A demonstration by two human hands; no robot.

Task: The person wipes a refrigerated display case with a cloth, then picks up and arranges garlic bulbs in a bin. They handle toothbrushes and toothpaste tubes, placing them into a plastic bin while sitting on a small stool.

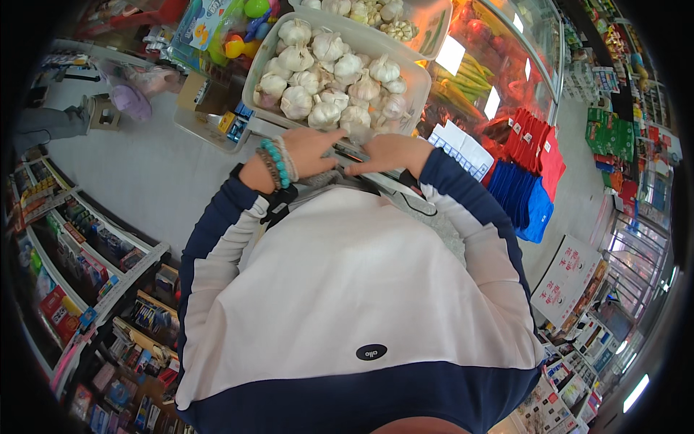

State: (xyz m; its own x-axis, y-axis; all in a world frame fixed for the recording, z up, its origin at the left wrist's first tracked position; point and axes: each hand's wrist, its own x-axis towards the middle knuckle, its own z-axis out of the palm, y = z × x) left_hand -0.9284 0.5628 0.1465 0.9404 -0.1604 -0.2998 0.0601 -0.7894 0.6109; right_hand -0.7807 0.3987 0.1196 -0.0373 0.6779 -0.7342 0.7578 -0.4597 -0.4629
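Observation:
My left hand point(309, 152), with beaded bracelets point(276, 163) at the wrist, is at the near rim of a translucent plastic tub point(417, 103). Its thumb and index finger are apart, with nothing seen between them. Whole garlic bulbs point(325, 81) fill the tub. Facing it from the right, my right hand point(393, 154) has its thumb stretched toward the left hand. A blurred, translucent patch, perhaps clear plastic film point(359, 134), shows by the right fingertips. Whether the right fingers grip it cannot be told; the finger undersides are hidden.
Behind stands a second garlic tub point(442, 27). Packaged toys point(217, 32) lie at the left, beside a small open bin point(209, 133). A glass-fronted case point(482, 65) and folded red point(534, 146) and blue bags point(520, 195) are on the right. Stocked shelves point(92, 244) line the left side.

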